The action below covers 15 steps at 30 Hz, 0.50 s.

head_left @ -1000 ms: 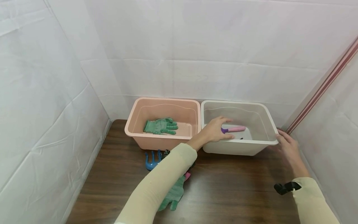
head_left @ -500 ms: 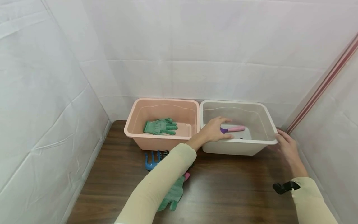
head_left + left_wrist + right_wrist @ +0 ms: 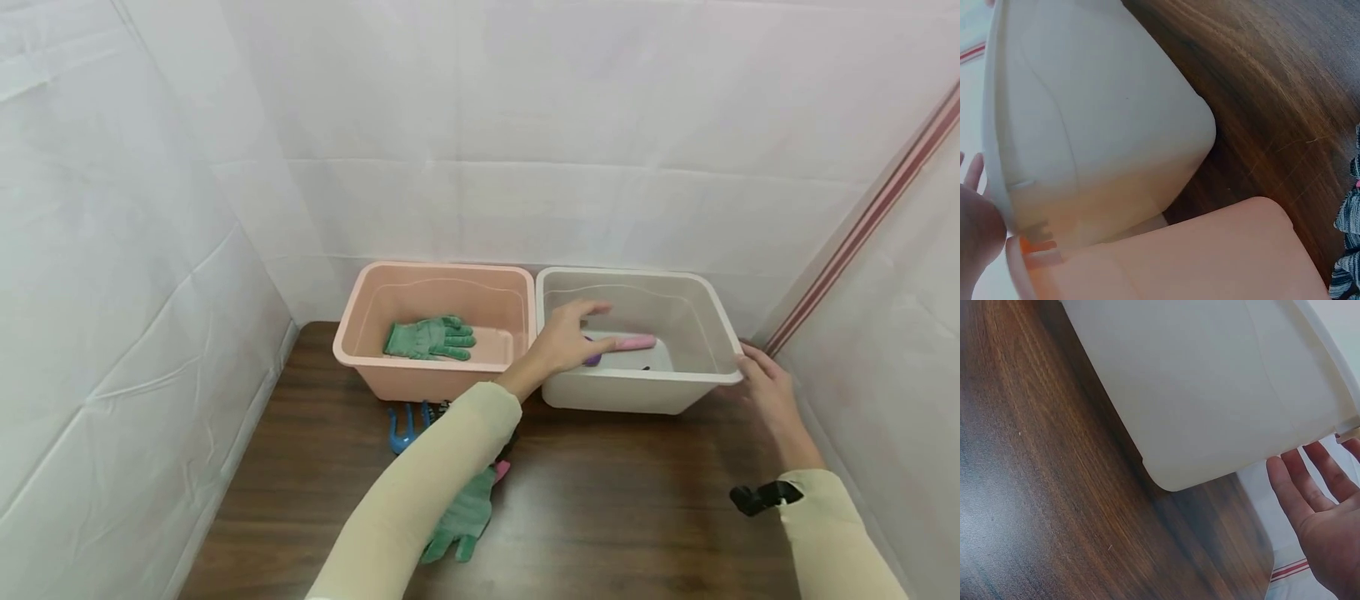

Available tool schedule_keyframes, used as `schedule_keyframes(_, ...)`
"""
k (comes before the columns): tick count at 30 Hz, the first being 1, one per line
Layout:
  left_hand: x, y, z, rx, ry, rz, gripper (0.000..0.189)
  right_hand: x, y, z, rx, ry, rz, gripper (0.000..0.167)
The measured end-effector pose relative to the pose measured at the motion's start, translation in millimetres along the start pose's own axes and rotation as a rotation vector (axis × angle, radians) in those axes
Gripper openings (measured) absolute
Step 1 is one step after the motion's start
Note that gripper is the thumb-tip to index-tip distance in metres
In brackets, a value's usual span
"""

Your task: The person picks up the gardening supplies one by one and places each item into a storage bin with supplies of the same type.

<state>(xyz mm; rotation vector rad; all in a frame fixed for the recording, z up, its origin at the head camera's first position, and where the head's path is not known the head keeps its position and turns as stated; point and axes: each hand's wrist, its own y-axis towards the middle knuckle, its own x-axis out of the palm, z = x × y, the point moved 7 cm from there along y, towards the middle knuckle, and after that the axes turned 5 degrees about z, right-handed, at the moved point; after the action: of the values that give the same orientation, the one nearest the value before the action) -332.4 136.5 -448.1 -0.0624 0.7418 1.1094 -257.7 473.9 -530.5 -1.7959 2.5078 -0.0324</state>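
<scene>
A white bin (image 3: pixel 645 396) stands at the right of a pink bin (image 3: pixel 420 383). My left hand (image 3: pixel 562 337) is over the white bin's near left rim, thumb and fingers spread apart and nothing between them. Inside that bin lies a tool with a pink handle (image 3: pixel 636 342) and a purple part, which the left hand partly hides. At the bin's right end is my right hand (image 3: pixel 767 383); in the right wrist view its nearly straight fingers (image 3: pixel 1280 472) touch the end wall below the rim. A green glove (image 3: pixel 431 339) lies in the pink bin.
On the brown table (image 3: pixel 600 517), partly under the left sleeve, lie a blue claw-like tool (image 3: pixel 405 437), another green glove (image 3: pixel 465 517) and a striped cloth-like thing (image 3: pixel 1349 231). White sheeting (image 3: pixel 555 150) walls the back and both sides.
My left hand has shifted slightly left and up from the front rim, covering more of the purple part. The right hand stays at the bin's end, and both bins look unmoved.
</scene>
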Motion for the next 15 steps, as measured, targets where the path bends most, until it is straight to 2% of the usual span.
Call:
schedule_keyframes(2, -3.6, -0.5, 3.9, 0.012, -0.027, -0.002, 0.065, 0.3, 0.9, 0.5, -0.006, 0.013, 0.003, 0.054)
schedule_keyframes(5, -10.4, -4.1, 9.9, 0.023, -0.039, -0.041, 0.069, 1.6, 1.8, 0.8, -0.004, 0.034, -0.002, 0.053)
schedule_keyframes(11, -25.7, -22.3, 16.5, 0.058, 0.092, -0.149, 0.078, 2.2, 0.7, 4.4, 0.007, 0.004, 0.003, 0.054)
schedule_keyframes(15, -38.1, -35.3, 16.9, 0.081, 0.128, -0.179, 0.079, 3.0, -0.6, 2.1, 0.009, -0.027, 0.001, 0.053)
